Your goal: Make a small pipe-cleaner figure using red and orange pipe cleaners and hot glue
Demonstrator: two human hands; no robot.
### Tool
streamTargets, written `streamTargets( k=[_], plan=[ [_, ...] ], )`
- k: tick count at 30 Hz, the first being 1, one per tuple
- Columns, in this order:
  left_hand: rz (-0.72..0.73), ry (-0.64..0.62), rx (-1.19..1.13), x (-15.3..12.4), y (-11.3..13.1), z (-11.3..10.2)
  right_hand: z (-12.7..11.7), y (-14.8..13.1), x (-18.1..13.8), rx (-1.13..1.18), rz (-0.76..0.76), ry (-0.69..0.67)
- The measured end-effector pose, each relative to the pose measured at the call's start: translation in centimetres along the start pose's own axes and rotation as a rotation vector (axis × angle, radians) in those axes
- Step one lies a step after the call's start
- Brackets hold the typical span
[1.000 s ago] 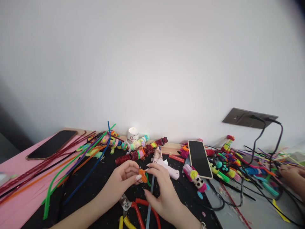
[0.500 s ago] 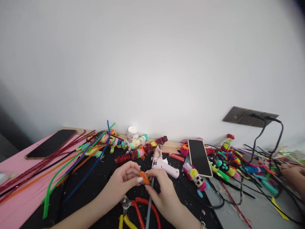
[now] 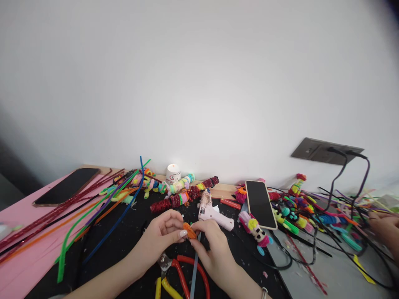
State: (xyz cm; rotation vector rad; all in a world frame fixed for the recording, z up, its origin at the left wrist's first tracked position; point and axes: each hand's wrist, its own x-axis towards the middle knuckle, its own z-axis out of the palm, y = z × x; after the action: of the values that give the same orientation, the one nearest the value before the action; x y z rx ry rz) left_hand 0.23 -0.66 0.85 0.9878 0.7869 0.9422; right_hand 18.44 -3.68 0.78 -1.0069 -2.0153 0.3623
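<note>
Between my two hands is a small orange fuzzy piece [image 3: 189,231], seemingly coiled pipe cleaner. My left hand [image 3: 165,232] pinches its left side with thumb and fingers. On its other side, the thumb and forefinger of my right hand [image 3: 212,245] close on it. A translucent glue stick [image 3: 195,265] passes under my right hand. Just beyond the fingers lies a pale pink glue gun [image 3: 215,216]. Below the hands rest pliers [image 3: 177,270] with red and yellow handles, partly cut off by the frame's bottom.
Loose pipe cleaners [image 3: 99,216] and a dark phone [image 3: 67,187] lie left on pink board. Wrapped rolls [image 3: 185,195] and a paper cup [image 3: 173,173] stand by the wall. Right are a white-edged phone [image 3: 261,204], a pipe-cleaner doll [image 3: 255,230], black cables and another person's hand [image 3: 385,226].
The orange piece has turned slightly between my fingers, and my right thumb now shows less green beside it. Otherwise both hands stay nearly in place.
</note>
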Motion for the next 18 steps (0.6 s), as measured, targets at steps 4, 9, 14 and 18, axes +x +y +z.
streamTargets(
  k=[4,9,14,18],
  plan=[
    [-0.011,0.023,0.010,0.01,-0.14,0.00,-0.01,-0.06,0.09,-0.016,-0.020,0.012],
    [-0.017,0.042,0.022,0.08,-0.19,-0.04,-0.05,0.06,0.19,-0.040,-0.046,0.012],
    [-0.016,0.041,0.000,0.14,-0.19,-0.01,-0.13,0.01,0.31,-0.033,-0.066,0.001],
    [-0.014,0.033,-0.009,0.13,-0.20,-0.04,-0.01,0.11,0.13,-0.038,-0.049,0.000]
  ],
)
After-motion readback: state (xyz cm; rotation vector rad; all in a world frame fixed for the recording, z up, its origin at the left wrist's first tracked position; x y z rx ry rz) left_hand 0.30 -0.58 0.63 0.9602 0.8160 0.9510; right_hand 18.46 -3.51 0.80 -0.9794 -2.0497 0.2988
